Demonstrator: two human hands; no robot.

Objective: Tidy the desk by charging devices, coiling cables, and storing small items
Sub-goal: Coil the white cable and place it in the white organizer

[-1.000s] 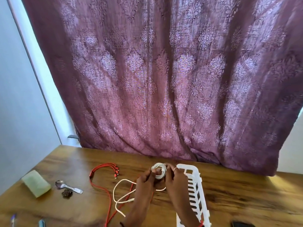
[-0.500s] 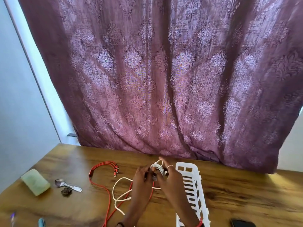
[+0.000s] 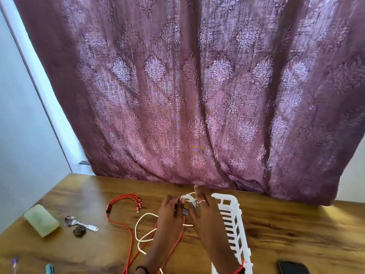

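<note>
Both my hands hold a white cable (image 3: 188, 198) that is partly wound into a small coil above the wooden desk (image 3: 296, 234). My left hand (image 3: 171, 210) pinches the coil from the left. My right hand (image 3: 203, 210) grips it from the right with a finger raised. The cable's loose end (image 3: 142, 232) trails in loops on the desk toward me. A red multi-head cable (image 3: 118, 218) lies uncoiled to the left, its plugs (image 3: 138, 204) pointing right. A white slotted plastic tray (image 3: 233, 230) sits just right of my right hand.
At the left lie a pale green block (image 3: 41, 222), a metal spoon (image 3: 81, 224) and a small dark lump (image 3: 79, 231). Two pens (image 3: 49, 269) poke in at the bottom left. A dark phone (image 3: 292, 268) lies bottom right. A purple curtain (image 3: 187, 95) hangs behind the desk.
My hands have turned around the white coil, the right hand rolling over it with a finger lifted. The loose loop on the desk has shortened slightly.
</note>
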